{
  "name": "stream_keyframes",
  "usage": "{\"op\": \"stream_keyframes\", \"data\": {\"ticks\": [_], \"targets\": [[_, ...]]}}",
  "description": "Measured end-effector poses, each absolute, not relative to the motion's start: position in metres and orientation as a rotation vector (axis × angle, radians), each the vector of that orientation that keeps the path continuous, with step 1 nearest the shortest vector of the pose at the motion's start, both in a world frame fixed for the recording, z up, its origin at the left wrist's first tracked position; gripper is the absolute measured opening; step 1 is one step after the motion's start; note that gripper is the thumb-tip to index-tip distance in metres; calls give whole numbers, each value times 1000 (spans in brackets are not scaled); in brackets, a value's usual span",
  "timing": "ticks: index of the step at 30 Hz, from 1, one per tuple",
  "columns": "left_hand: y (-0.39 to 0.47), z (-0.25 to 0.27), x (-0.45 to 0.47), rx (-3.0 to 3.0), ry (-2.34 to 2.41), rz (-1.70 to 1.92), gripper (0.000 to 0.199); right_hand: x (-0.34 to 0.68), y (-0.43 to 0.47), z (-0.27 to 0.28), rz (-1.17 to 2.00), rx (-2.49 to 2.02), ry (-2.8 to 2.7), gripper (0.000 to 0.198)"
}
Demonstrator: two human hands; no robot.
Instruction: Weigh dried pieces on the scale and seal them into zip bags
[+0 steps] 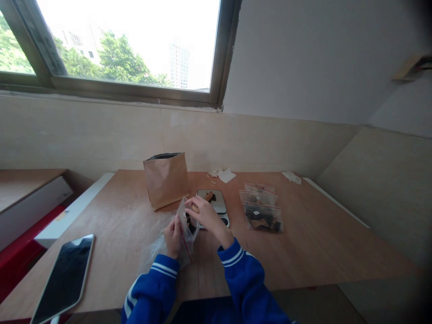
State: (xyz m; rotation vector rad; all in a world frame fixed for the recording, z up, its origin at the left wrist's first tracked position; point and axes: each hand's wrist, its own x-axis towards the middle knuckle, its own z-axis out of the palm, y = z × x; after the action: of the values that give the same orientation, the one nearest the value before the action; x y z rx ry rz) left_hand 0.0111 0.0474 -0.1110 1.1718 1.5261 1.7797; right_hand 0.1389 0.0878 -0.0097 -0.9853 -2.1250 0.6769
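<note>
My left hand [173, 235] is closed on the edge of a clear zip bag [186, 245] with a red seal line, held tilted with its mouth up. Some dark pieces [189, 222] show inside the bag. At the bag's mouth, my right hand [204, 213] pinches a small tan-brown piece [195, 208] whose kind I cannot make out. Just behind that hand is a kitchen scale [220, 202], partly hidden by it. A brown and dark dried-looking piece [209, 196] lies on the scale's plate.
A kraft paper bag [165, 182] stands open behind my left hand. Filled zip bags [263, 218] lie right of the scale. Crumpled clear plastic [157, 247] is under my left hand. Tissue scraps [227, 175] lie at the back; a tablet [65, 274] rests at left.
</note>
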Motion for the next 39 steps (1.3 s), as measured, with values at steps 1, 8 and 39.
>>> {"op": "stream_keyframes", "data": {"ticks": [1, 8, 39], "targets": [[48, -112, 11, 1171, 1521, 1784, 53, 135, 87, -12, 670, -1010, -2120, 6], [47, -111, 11, 1144, 1477, 1842, 52, 117, 84, -17, 646, -965, -2051, 9], [45, -104, 13, 1109, 1518, 1857, 54, 175, 143, -73, 672, -1193, -1600, 18]]}}
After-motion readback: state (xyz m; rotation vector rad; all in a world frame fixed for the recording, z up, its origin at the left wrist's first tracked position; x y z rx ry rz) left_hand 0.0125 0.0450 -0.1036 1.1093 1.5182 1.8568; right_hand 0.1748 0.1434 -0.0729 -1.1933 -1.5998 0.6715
